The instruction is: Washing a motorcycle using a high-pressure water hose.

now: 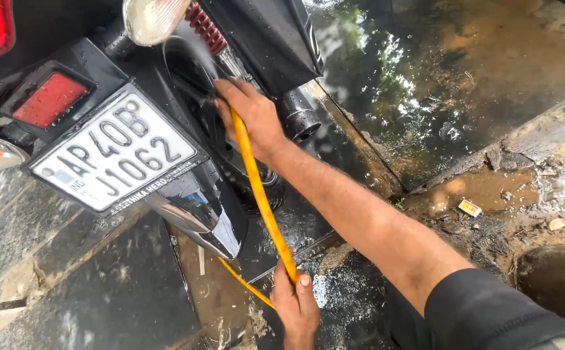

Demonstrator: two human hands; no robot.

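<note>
Hose (261, 194), yellow, running between both hands behind motorcycle (185, 129). Right hand (251, 115) gripping its upper end tight, spraying water onto rear wheel (192, 78) beside red spring (206, 27). Left hand (295, 303) clenching hose lower down, above wet floor (101, 291).

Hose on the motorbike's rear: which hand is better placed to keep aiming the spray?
Probably the right hand: it grips the yellow hose at its spraying end by the red spring. The left hand holds it farther back.
</note>
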